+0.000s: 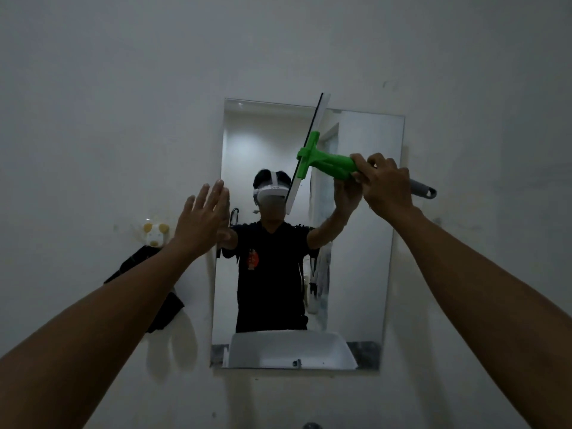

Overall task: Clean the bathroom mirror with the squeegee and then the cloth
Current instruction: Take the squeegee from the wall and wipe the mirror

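1. A dark cloth hangs on the wall under a small animal-shaped hook, far left of either grip. It looks parked there for the later wipe.
2. The left hand has a wide grip: fingers straight and spread, holding nothing. It sits at the mirror's left edge, probably to steady the glass or the body. Whether it touches the glass, I cannot tell.
3. The mirror hangs on the wall between the two arms.
4. The squeegee has its green head just left of the right grip. The blade stands nearly upright near the mirror's top edge, likely set for a sideways pull.
5. The right hand has a holding grip: fingers wrapped round the handle, grey end sticking out to the right, which gives leverage.
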